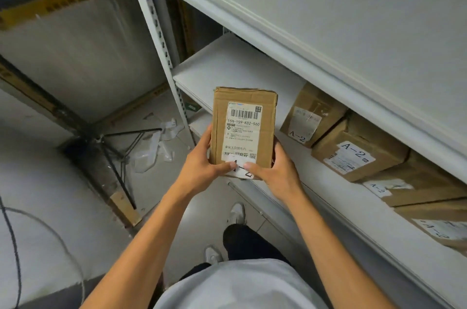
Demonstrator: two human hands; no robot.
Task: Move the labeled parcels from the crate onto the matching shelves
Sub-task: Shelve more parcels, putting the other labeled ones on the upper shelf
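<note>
I hold a small brown cardboard parcel (243, 129) upright in front of the white shelf (235, 66). Its white shipping label faces me, and a tag reading A-2 sits at its lower edge, partly under my thumbs. My left hand (202, 164) grips the parcel's lower left side. My right hand (275, 169) grips its lower right side. On the same shelf, to the right, stand several brown parcels tagged A-2, such as one (312, 116) near the held parcel and another (358, 149) beside it. The crate is not in view.
A higher white shelf board (328, 5) overhangs the parcels. The shelf's perforated upright (161, 38) runs down the left side. On the floor at left lie a black wire stand (126, 142), crumpled plastic (156, 147) and a black cable (15, 245). My feet are below.
</note>
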